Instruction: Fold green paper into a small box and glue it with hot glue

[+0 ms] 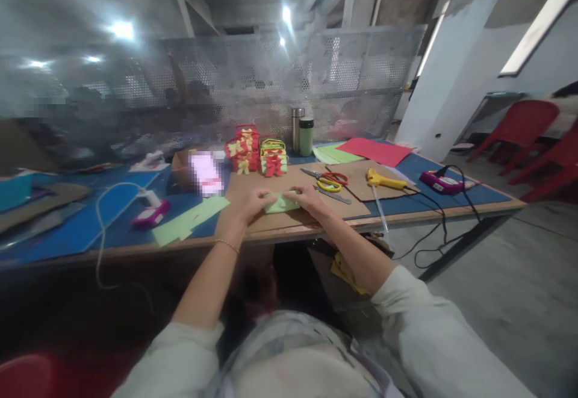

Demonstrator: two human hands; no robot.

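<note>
A small piece of light green paper [280, 204] lies on the brown cardboard [253, 223] in front of me. At its left end my left hand [256, 204] pinches the edge between closed fingers. My right hand [307, 199] grips the opposite end, its fingers curled over the paper. Just beyond my right hand rest scissors with red handles [338, 178] and a second pair with yellow handles [329, 185]. Flat green paper pieces [189, 220] lie to the left of my left hand.
Small red and yellow bow-trimmed items [244, 151] and green ones with red bows [273, 158] stand behind. A green bottle [306, 138] is by the mesh screen. On the right are a yellow glue gun [386, 180], cords and a purple power block [441, 182]. Red paper [374, 150] lies behind.
</note>
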